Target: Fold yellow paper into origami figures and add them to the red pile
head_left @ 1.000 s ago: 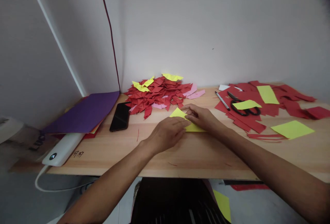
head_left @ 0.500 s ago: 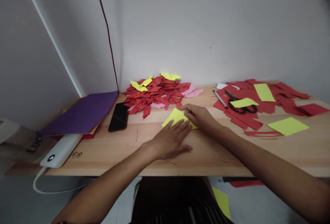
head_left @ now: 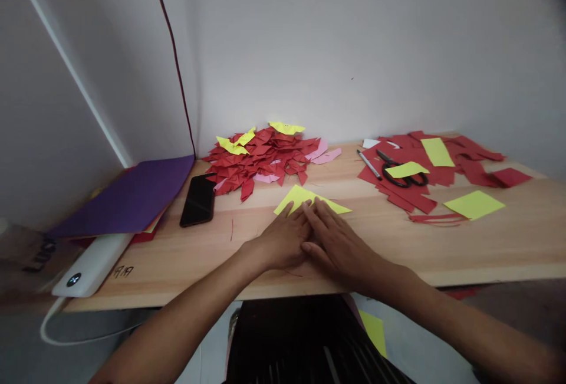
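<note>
A yellow sheet of paper [head_left: 297, 194], folded into a triangle with its peak away from me, lies on the wooden table [head_left: 247, 278]. My left hand [head_left: 285, 239] rests flat on its near edge, fingers stretched out. Over the left fingers lies part of my right hand [head_left: 333, 239], also flat with fingers extended onto the paper. The hands hide the middle of the near edge. Beyond the paper is a heap of folded red paper pieces [head_left: 265, 157] with a few pink ones and yellow folded pieces [head_left: 286, 128] on top.
On the right, black-handled scissors [head_left: 398, 181] and a pen [head_left: 369, 164] lie on red paper strips [head_left: 411, 195], near yellow sheets [head_left: 475, 204]. At left are a black phone [head_left: 197, 200], purple paper [head_left: 132, 195] and a white power bank [head_left: 91, 269] with a cable.
My right hand has moved from pinching at the paper's far right to lying flat across the left fingers. The paper now shows as a triangle. The view has shifted slightly right.
</note>
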